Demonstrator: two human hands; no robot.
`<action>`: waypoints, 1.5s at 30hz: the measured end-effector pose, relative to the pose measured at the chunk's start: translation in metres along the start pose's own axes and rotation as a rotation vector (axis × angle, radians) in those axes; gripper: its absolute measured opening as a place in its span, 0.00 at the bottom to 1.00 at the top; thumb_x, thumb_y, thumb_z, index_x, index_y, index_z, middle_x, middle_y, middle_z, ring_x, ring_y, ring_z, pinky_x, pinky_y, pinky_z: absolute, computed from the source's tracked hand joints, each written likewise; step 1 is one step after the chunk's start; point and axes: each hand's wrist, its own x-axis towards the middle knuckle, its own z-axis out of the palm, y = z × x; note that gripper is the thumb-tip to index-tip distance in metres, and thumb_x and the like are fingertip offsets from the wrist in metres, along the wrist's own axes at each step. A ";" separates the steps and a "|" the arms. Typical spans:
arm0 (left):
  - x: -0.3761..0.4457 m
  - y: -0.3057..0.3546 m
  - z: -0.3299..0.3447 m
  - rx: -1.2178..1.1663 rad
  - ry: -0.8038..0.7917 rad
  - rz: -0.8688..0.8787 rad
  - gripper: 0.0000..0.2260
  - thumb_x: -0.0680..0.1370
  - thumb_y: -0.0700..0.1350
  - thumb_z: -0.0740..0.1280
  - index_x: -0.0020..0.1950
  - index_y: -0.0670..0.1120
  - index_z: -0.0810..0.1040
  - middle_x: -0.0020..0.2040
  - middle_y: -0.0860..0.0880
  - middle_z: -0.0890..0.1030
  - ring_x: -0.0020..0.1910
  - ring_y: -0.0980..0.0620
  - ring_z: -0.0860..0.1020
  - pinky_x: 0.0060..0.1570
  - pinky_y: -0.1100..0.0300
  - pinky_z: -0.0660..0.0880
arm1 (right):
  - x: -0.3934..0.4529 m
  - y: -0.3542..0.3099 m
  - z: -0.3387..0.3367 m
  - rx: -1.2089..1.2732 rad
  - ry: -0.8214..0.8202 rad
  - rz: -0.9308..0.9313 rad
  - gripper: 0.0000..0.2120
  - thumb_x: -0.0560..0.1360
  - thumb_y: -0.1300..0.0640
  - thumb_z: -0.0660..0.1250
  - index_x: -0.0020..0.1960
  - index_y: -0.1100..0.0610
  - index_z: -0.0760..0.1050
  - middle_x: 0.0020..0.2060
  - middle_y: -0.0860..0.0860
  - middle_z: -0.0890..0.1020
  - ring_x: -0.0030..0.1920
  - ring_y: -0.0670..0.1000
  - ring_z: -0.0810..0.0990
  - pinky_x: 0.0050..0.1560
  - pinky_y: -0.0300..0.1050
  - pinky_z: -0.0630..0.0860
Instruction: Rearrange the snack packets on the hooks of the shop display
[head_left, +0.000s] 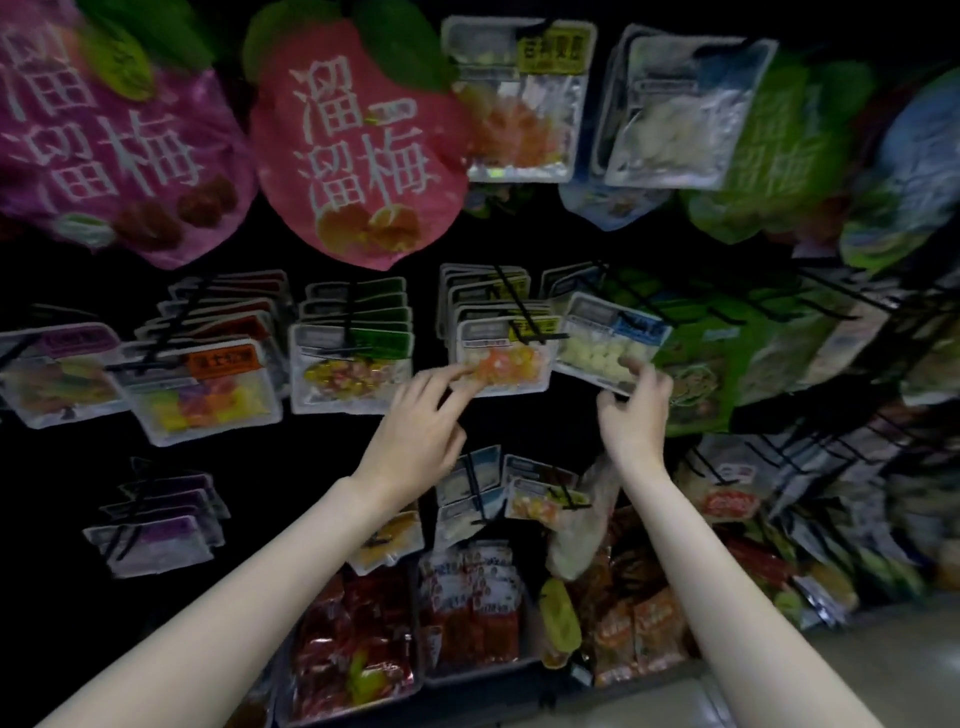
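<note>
Dim, wide-angle view of a dark shop display (519, 244) hung with snack packets on black hooks; most label print is blurred and unreadable, and the packets at the right edge smear into green and blue shapes. The top row is cut off by the upper frame edge: a purple plum bag (104, 135), a pink plum bag (358, 150), and clear trays beside them. In the middle row, stacks of clear packets hang one behind another, so only each front packet shows its contents: mixed yellow and orange sweets under an orange label (202, 389), multicoloured sweets under a green label (350, 364), an orange-and-yellow sweets packet (506, 358) and a pale sweets packet (608, 345) with a blue label. The left hand (415, 436) reaches up with fingers spread wide, its fingertips (457, 371) touching the lower left corner of the orange-and-yellow sweets packet, holding nothing. The right hand (636, 410) has its grip narrowed around the lower right edge of the pale sweets packet, which tilts on its hook; the thumb side is partly hidden behind the packet. Lower down, smaller hanging packets are partly covered by the forearms. At the bottom edge of the display, bins (478, 670) hold red, orange and yellow wrapped snacks, their fronts cut off by the frame and the arms.
</note>
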 end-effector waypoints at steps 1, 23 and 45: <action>0.009 0.009 0.008 0.003 0.013 -0.017 0.22 0.72 0.35 0.68 0.65 0.43 0.71 0.63 0.42 0.73 0.61 0.43 0.68 0.57 0.45 0.71 | 0.010 0.007 -0.009 -0.037 0.015 -0.089 0.18 0.78 0.64 0.60 0.67 0.61 0.64 0.68 0.57 0.61 0.65 0.55 0.67 0.49 0.32 0.62; 0.068 0.114 0.041 -0.003 0.062 -0.083 0.20 0.73 0.37 0.56 0.66 0.42 0.70 0.62 0.42 0.71 0.58 0.47 0.71 0.56 0.59 0.70 | 0.098 0.056 -0.068 0.131 -0.107 -0.366 0.15 0.78 0.66 0.59 0.63 0.60 0.74 0.58 0.55 0.68 0.55 0.47 0.69 0.51 0.29 0.61; 0.102 0.103 -0.027 -0.079 0.007 -0.452 0.24 0.78 0.40 0.61 0.73 0.44 0.61 0.69 0.44 0.67 0.67 0.43 0.66 0.64 0.48 0.65 | 0.176 -0.098 -0.128 0.792 -0.261 -0.180 0.05 0.72 0.57 0.70 0.46 0.57 0.77 0.42 0.54 0.81 0.42 0.53 0.79 0.40 0.44 0.73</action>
